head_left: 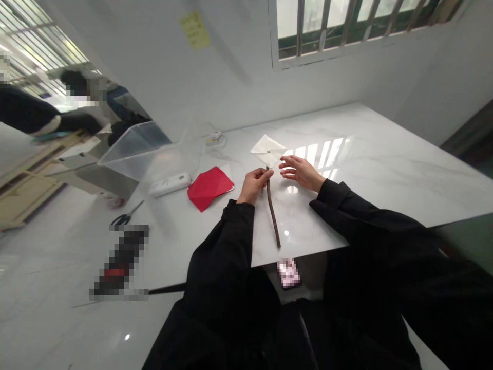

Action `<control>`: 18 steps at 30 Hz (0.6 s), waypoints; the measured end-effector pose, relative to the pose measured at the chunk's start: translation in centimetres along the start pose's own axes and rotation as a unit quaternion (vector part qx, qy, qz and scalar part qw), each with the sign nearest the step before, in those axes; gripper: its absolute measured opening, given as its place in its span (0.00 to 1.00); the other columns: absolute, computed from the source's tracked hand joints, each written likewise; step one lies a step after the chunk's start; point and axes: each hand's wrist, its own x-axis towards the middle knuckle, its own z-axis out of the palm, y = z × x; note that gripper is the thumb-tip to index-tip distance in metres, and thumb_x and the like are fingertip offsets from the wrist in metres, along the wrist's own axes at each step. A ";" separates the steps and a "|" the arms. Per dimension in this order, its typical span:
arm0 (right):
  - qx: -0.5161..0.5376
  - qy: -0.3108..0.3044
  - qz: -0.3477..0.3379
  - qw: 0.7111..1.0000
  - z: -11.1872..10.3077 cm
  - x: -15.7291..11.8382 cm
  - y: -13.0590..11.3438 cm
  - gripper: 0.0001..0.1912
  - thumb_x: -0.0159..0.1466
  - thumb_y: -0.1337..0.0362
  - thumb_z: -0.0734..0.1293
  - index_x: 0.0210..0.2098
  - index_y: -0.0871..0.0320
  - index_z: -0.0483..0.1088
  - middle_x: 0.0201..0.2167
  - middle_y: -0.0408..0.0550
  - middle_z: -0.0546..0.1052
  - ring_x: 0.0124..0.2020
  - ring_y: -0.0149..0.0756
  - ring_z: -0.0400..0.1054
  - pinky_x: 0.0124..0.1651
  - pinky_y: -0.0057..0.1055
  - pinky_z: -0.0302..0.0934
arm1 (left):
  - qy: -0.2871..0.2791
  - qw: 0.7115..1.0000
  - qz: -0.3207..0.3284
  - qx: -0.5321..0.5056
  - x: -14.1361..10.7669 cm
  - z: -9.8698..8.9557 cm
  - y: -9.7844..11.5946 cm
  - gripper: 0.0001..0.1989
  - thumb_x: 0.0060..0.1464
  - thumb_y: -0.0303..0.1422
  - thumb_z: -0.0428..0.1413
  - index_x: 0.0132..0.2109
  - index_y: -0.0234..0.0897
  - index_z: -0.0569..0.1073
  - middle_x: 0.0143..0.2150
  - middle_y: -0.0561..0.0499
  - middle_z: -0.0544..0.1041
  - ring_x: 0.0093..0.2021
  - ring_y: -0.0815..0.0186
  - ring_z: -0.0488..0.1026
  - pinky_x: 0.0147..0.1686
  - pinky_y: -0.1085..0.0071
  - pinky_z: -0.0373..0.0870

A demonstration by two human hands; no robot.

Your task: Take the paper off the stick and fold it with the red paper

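A thin brown stick (272,213) stands tilted over the table, its lower end near the front edge. My left hand (254,184) is closed, pinching the stick near its top. At that upper end is a white folded paper piece (266,149), diamond-shaped and pinwheel-like, with a small pin-like dot at its middle. My right hand (302,173) is just right of the paper, its fingers apart and nothing visible in them. Whether its fingertips touch the paper's right corner, I cannot tell. To the left of my hands lies red paper (210,187) over some white sheets.
A white power strip (170,184) lies left of the red paper, near a clear plastic bin (134,149). Further left are black scissors (122,219) and a blurred dark object (122,262). A co-worker's dark sleeve (31,110) shows at far left. The marble-patterned table (370,154) meets a wall.
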 end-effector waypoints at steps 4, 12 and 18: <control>-0.040 -0.080 0.055 0.994 0.2 -0.9 0.1 0.16 0.62 0.53 0.74 0.39 0.59 0.74 0.37 0.51 0.79 0.35 0.32 0.76 0.40 0.27 0.74 | 0.028 0.998 -0.005 -0.052 0.2 0.0 0.1 0.22 0.45 0.47 0.69 0.26 0.36 0.69 0.19 0.60 0.60 0.19 0.76 0.54 0.20 0.75 0.48; -0.227 -0.329 0.100 0.911 1.4 -2.4 -1.0 0.21 0.66 0.51 0.69 0.50 0.61 0.75 0.38 0.52 0.82 0.21 0.24 0.69 0.21 0.20 0.59 | 0.099 0.981 0.000 -0.166 0.6 -0.2 -0.1 0.24 0.40 0.47 0.72 0.29 0.38 0.67 0.20 0.62 0.57 0.18 0.78 0.55 0.19 0.78 0.52; -0.159 -0.274 0.091 0.944 1.1 -2.0 -0.6 0.19 0.69 0.52 0.66 0.52 0.59 0.71 0.30 0.45 0.80 0.19 0.23 0.64 0.19 0.19 0.54 | 0.056 0.981 -0.022 -0.187 0.5 -0.7 0.1 0.20 0.42 0.44 0.72 0.35 0.38 0.73 0.22 0.61 0.60 0.21 0.77 0.61 0.23 0.78 0.59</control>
